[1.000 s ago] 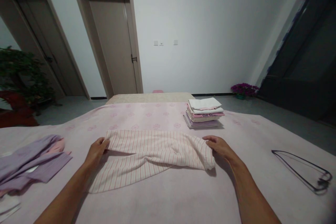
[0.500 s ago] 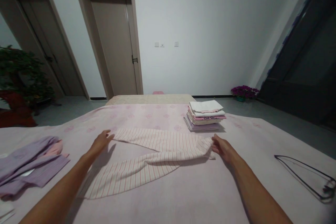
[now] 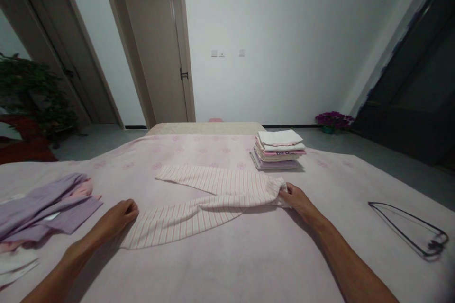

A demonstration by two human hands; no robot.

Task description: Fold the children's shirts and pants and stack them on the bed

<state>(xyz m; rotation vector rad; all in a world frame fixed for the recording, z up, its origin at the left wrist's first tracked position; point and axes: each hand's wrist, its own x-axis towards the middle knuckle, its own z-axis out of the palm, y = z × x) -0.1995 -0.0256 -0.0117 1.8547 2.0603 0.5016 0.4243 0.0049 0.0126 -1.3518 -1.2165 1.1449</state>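
A white garment with thin pink stripes (image 3: 209, 196) lies spread in a V shape on the pink flowered bedsheet (image 3: 227, 255). My right hand (image 3: 296, 199) is closed on the bunched right end of the garment. My left hand (image 3: 115, 218) rests with curled fingers at the lower left corner of the garment, at its edge; whether it grips the cloth is not clear.
A stack of folded clothes (image 3: 278, 149) sits beyond the garment at the right. Loose purple and pink clothes (image 3: 42, 208) lie at the left. A black wire hanger (image 3: 408, 227) lies at the right. Doors, a plant and a flower pot stand beyond the bed.
My left hand let go of the upper left end and came back toward me to the lower left corner. The upper sleeve now lies flat. My right hand stayed on the right end.
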